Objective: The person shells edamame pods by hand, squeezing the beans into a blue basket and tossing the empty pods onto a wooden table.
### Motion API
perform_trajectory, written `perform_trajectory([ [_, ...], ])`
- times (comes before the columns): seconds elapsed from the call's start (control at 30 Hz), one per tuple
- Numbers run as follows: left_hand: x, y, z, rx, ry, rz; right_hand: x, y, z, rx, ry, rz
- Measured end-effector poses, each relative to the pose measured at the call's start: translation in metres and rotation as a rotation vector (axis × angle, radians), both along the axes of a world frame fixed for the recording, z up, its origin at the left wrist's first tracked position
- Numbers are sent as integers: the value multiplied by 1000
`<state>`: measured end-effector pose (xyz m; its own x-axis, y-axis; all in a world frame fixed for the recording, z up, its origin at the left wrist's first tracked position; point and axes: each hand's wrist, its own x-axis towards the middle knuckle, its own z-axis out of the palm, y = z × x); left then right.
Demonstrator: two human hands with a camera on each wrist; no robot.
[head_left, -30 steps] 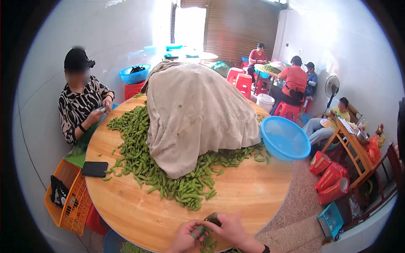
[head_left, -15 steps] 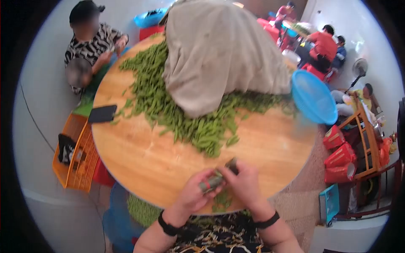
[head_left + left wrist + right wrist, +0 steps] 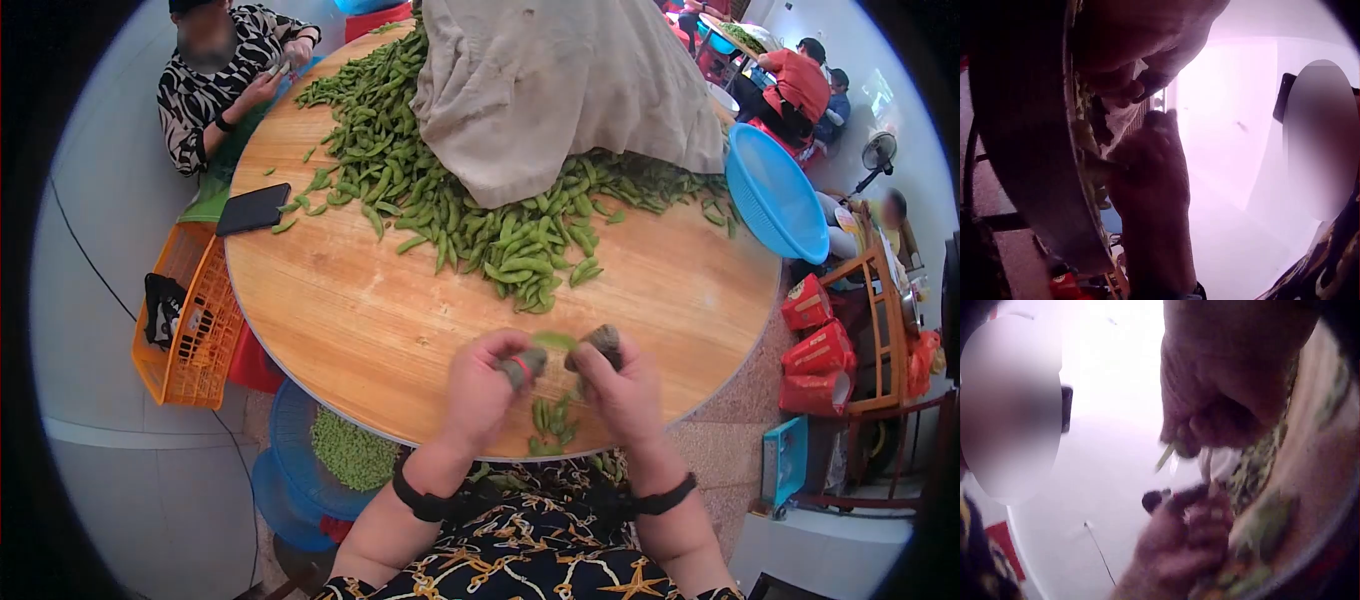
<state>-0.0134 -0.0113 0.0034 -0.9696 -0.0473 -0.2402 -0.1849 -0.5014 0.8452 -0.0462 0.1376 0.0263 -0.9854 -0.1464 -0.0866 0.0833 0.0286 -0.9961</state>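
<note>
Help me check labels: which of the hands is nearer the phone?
Left. The left hand is right of the phone and nearer the wearer; the right hand is farther right.

No word is readable: the marks on the shiny red bags (image 3: 820,350) at right and the black-and-white bag (image 3: 162,310) in the orange plastic basket (image 3: 205,335) at left are too small.

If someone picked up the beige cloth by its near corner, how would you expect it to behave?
The beige cloth would probably be floppy, since it hangs in soft folds. Its lower edge rests on loose green pods, so a sideways pull might drag some along. It seems unlikely to roll, as it shows no stiff form of its own.
</note>
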Motion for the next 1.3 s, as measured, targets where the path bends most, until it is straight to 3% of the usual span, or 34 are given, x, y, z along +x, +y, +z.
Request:
perform_trajectory([
  [0.07,2,-9,-2,174,-6,132,-16,34,29,141,-101,789],
  [0.1,1,-11,-3,238,38,179,-21,32,38,164,-15,848],
  [0.13,-1,-12,-1,237,36,179,-29,25,36,162,-16,848],
  [0.2,-3,-12,2,363,50,187,-44,5,22,696,404,303],
  [0.23,-2,-14,2,365,77,148,-51,-2,15,693,405,302],
  [0.3,-2,-13,-2,359,95,141,-60,-13,3,956,589,354],
  [0.37,-2,-13,-3,355,109,137,-60,-19,4,1038,617,368],
  [0.43,-1,-11,-3,229,64,86,-57,-18,3,1124,643,388],
  [0.53,-1,-5,-3,114,2,79,-42,-3,2,1037,571,403],
  [0.67,2,2,-2,28,0,-67,-16,9,2,618,329,376],
  [0.7,2,1,-5,68,13,-90,-13,10,0,469,226,373],
  [0.77,3,1,-6,108,22,-120,-8,7,6,394,156,388],
  [0.83,3,1,-5,305,25,-7,-2,9,12,321,87,403],
  [0.9,3,2,-8,255,70,27,2,10,16,-12,-249,505],
  [1.13,2,7,-10,-37,188,84,4,9,5,9,-246,564],
  [1.23,4,6,-5,-43,196,41,5,9,2,30,-204,505],
  [1.3,5,1,-2,48,213,-30,5,10,4,-93,-324,528],
])
